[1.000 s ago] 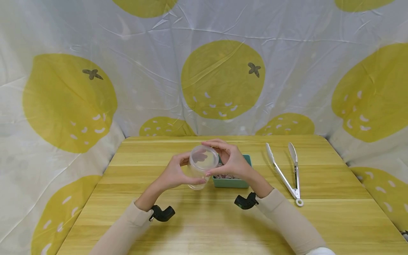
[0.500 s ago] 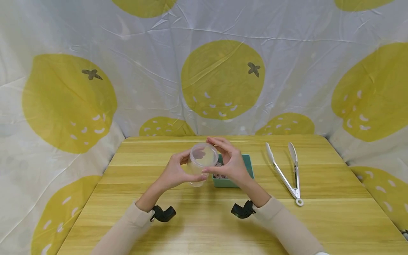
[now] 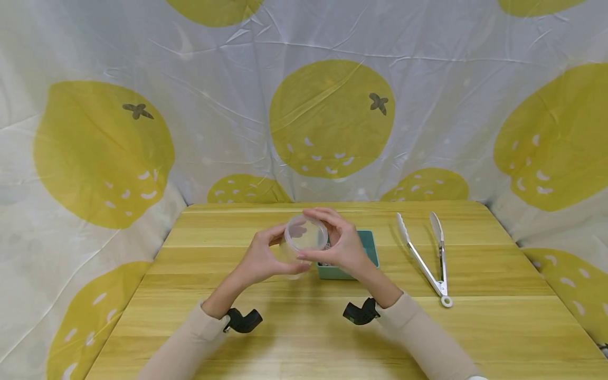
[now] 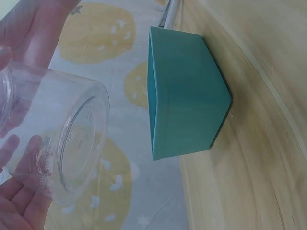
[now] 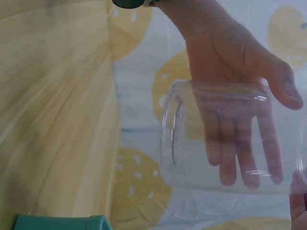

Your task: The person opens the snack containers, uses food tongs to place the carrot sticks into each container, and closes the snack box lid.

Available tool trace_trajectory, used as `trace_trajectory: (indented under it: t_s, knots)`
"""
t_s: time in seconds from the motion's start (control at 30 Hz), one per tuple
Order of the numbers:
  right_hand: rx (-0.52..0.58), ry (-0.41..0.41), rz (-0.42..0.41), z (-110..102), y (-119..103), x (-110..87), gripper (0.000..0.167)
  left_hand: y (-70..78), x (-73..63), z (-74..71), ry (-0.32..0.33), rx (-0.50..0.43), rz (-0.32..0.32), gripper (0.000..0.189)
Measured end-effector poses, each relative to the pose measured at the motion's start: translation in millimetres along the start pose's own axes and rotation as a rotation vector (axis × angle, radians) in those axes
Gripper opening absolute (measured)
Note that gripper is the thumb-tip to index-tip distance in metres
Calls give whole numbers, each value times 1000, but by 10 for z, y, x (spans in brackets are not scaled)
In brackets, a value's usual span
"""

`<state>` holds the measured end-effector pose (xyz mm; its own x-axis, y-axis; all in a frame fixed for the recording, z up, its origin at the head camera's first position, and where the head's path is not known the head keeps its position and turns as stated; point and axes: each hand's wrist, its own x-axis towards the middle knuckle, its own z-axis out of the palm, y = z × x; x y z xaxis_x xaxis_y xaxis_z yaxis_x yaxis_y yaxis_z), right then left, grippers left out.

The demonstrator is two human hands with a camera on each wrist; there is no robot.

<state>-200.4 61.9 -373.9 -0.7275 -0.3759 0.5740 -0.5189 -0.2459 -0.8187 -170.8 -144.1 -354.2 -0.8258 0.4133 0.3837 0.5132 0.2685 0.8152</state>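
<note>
The clear jar (image 3: pixel 306 232) is above the surface (image 3: pixel 304 327), long axis near upright; the left hand (image 3: pixel 258 257), grip part-spread, clasps its body from the left, while the right hand (image 3: pixel 345 244), grip wide round its rim, is nearer the green box (image 3: pixel 337 273)

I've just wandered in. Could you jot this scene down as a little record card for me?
Left hand: left hand grips the jar's side
Right hand: right hand holds the jar near its rim
Jar: clear jar, raised off the table
Box: green box on the table, pale bits inside, partly hidden
Tongs: metal tongs, arms spread, right of the box
Backdrop: cloth with yellow fruit print
</note>
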Motion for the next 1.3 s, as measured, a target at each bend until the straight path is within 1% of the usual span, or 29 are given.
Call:
trace_trajectory:
  t_s: [0.17,0.37,0.4,0.5,0.63,0.77,0.9,1.03,1.3]
  knots:
    - [15,-96,-47,-75,11,30,73,23,-24,4,-14,-5,1,65]
    - [74,-193,-114,-142,9,52,75,-179,-45,54,-47,-25,-2,69]
    - [75,-208,-118,-151,2,55,76,-225,-50,60,-55,-30,-2,70]
    - [67,-247,-119,-177,-16,63,79,-263,-64,59,-82,-46,11,70]
    - [60,-282,-108,-205,-37,70,83,-277,-61,48,-98,-60,39,69]
    - [67,-301,-94,-223,-49,64,84,-286,-53,39,-97,-60,38,70]
    - [58,-292,-102,-227,-57,47,92,-287,-41,41,-79,-50,23,70]
    - [34,-240,-108,-206,-63,10,96,-294,-23,48,-50,-37,18,71]
    - [-9,-95,-21,-116,-43,-62,86,-337,-7,45,5,-2,17,72]
